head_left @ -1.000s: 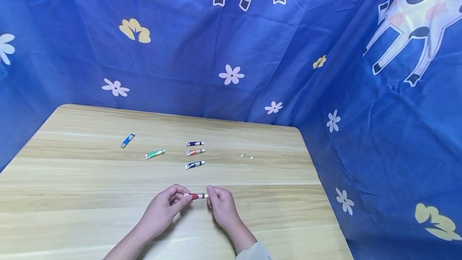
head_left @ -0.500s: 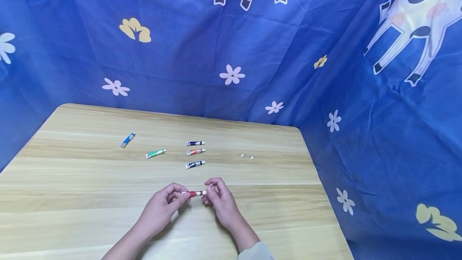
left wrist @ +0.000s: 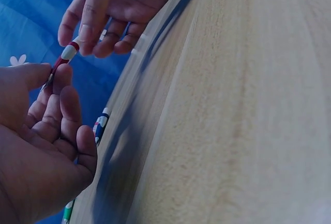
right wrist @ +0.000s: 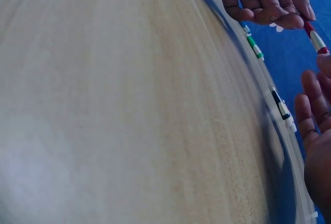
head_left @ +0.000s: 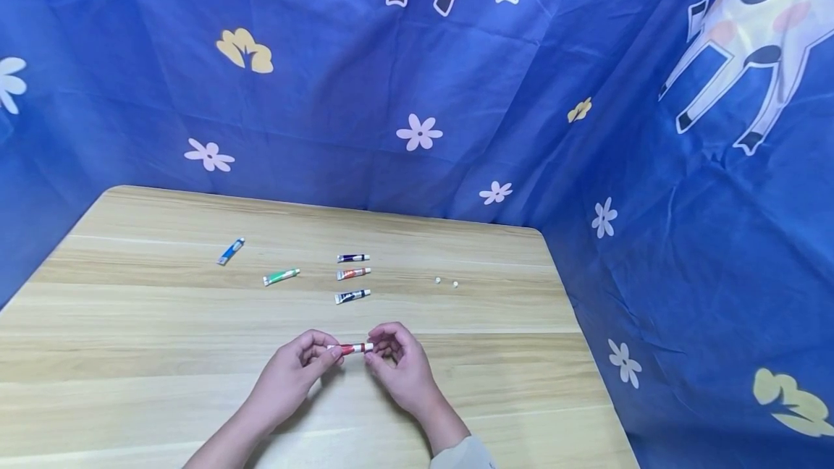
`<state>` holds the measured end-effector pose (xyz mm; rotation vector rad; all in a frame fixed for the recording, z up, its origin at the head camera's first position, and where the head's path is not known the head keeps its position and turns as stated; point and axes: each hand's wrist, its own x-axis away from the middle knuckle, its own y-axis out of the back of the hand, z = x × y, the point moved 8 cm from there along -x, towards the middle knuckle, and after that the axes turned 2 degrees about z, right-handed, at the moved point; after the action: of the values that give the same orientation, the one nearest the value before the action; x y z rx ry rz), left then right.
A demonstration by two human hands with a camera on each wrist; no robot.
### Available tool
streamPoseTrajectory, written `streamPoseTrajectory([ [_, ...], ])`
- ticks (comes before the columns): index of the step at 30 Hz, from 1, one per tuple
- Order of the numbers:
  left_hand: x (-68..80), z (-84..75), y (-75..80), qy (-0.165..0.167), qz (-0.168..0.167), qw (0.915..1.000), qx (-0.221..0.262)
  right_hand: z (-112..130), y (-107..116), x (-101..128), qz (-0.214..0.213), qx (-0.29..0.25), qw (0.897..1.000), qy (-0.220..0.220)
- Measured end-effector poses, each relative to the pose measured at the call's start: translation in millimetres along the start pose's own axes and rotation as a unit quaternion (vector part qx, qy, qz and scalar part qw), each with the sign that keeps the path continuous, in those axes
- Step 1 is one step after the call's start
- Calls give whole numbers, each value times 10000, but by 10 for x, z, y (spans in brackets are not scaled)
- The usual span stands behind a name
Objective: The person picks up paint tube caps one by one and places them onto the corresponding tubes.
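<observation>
- The red paint tube [head_left: 350,348] lies level at lower centre of the head view, long axis left-right, its white end toward the right hand [head_left: 399,368].
- The left hand [head_left: 296,371] pinches its left end; the right hand's fingers curl at the white end.
- Only the head view shows the five other tubes [head_left: 352,275] higher on the table [head_left: 130,324].

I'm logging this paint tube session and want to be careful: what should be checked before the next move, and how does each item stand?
1. Left hand pinches the red tube firmly: ok.
2. Right hand at the tube's white cap end: ok, fingertips there.
3. Cap on or off: cannot tell, too small.
4. Tube held above the table, clear of it: ok.
5. Three tubes in a row apart from the hands: ok.
6. Two small white bits out of the way: ok, far to the right.
</observation>
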<state>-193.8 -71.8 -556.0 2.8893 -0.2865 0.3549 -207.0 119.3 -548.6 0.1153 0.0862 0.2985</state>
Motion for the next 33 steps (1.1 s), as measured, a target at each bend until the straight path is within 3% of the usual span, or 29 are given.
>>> streamPoseTrajectory([
  [16, -3, -22, 9, 45, 21, 10000, -50, -83, 56, -9, -388, 250, 9984, -325],
  [23, 1, -26, 1, 14, 27, 10000, -16, -107, 7, -1, -217, 115, 9987, -454],
  [33, 8, -52, -13, 12, 29, 10000, -28, -32, -116, 17, 112, 560, 9977, -376],
])
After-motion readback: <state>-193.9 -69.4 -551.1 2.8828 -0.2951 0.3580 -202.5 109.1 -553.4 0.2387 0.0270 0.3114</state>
